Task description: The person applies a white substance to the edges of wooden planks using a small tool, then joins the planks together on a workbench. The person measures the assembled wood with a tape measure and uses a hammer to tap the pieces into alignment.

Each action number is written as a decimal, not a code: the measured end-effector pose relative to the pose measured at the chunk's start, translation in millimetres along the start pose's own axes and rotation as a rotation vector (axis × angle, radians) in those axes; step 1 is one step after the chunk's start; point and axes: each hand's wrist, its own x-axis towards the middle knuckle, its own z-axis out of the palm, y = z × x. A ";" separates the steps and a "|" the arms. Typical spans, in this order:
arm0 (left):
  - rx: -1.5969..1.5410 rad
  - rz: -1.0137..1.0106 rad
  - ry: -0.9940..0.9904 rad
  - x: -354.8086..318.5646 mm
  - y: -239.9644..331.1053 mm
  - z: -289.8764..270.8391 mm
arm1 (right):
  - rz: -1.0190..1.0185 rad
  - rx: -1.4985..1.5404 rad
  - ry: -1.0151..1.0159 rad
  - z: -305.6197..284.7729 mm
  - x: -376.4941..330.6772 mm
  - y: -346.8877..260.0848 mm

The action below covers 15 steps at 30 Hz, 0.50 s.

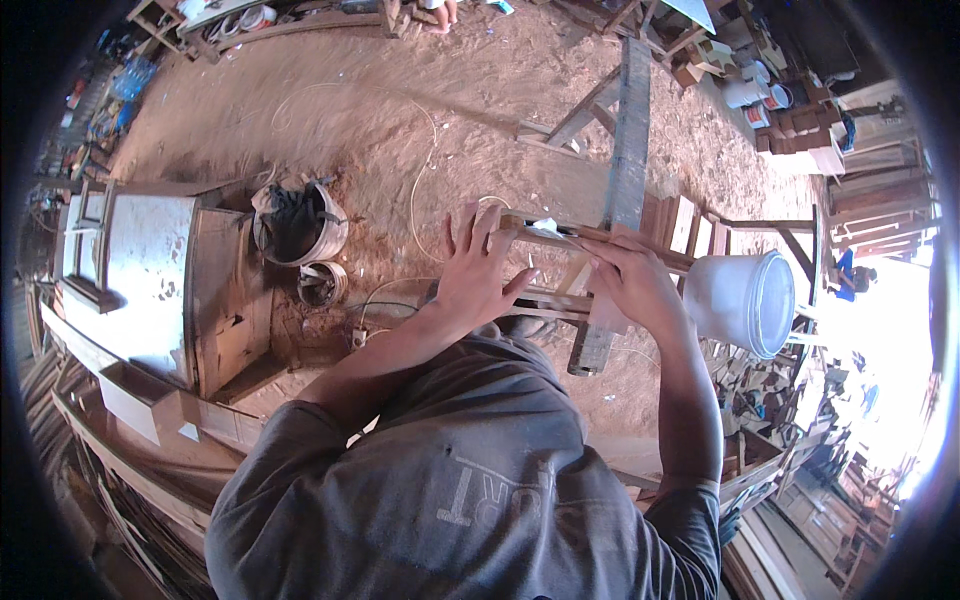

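Observation:
A narrow wooden frame (545, 302) lies crosswise over a long dark beam (627, 150) in front of me. My left hand (472, 275) is at the left end of its far rail, fingers spread and thumb held apart; the fingertips touch or nearly touch the wood. A small white scrap (545, 227), perhaps paper or cloth, sits on that rail between my hands. My right hand (638, 283) reaches over the rail's right part with its fingers closed together and pointing left. A thin edge shows at those fingertips, but what they hold is too small to tell.
Right of my right hand stands a whitish lidded plastic bucket (740, 303). Off to the left are a bucket of dark cloth (300, 222), a smaller bucket (322, 285) and a white-topped cabinet (135, 285). A cable (415, 200) snakes over the dirt floor. Another person's hand (440, 18) shows far off.

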 end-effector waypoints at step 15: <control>-0.004 0.012 -0.033 -1.1 -1.4 1.5 | 0.107 -0.279 -0.186 3.3 34.8 13.1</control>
